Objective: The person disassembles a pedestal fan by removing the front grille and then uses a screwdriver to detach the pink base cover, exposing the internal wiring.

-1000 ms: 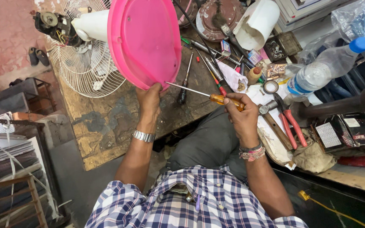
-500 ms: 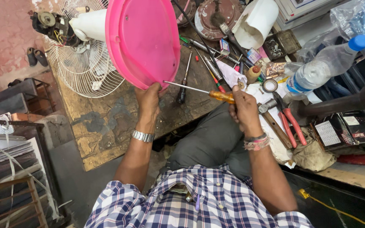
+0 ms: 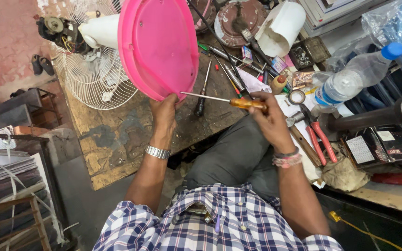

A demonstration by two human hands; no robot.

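Left hand [image 3: 165, 111] grips the pink base [image 3: 159, 46] by its 6 o'clock rim. Right hand [image 3: 271, 118] clenches the screwdriver [image 3: 224, 99], shaft lying toward 9 o'clock, tip at that rim (right beside the left fingers).

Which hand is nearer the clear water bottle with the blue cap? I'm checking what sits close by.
Right. The right hand, holding the orange-handled screwdriver, is just left of the water bottle. The left hand grips the pink cover's edge, farther away.
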